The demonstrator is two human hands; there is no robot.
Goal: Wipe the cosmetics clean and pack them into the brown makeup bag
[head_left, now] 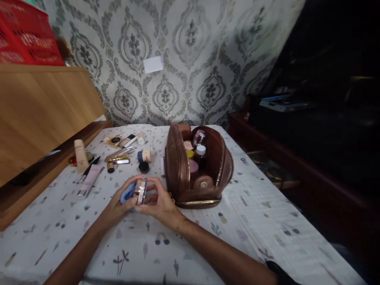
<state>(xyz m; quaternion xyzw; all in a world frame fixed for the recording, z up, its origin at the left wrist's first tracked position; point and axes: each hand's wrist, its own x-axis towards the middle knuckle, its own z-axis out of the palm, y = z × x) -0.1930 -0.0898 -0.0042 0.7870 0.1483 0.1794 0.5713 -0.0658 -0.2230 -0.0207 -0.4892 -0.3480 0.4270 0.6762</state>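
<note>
At the left, a beige tube (80, 154) and a pink tube (93, 174) are on the printed tablecloth (190, 253); both are probably light and soft in the body. Next comes the left hand (119, 202), which is curved around a blue cloth (127, 193) and pinches, with thumb and fingers, the left side of a small clear jar (141, 191). This jar is between the two hands, over the tablecloth and near the brown bag. Its walls look shiny and hard, so I judge it stiff, rather light, and slippery on smooth skin; if it is glass, it could also break, but I cannot tell the material. The best hold seems to be around the side walls, with the cloth giving some friction. The right hand (162, 202) grips the jar from the other side, thumb below and fingers above, bent and a little apart. Further right stands the brown bag (175, 168), unzipped, with a white-capped bottle (201, 151) inside; its leather-like walls look soft but keep their shape.
</note>
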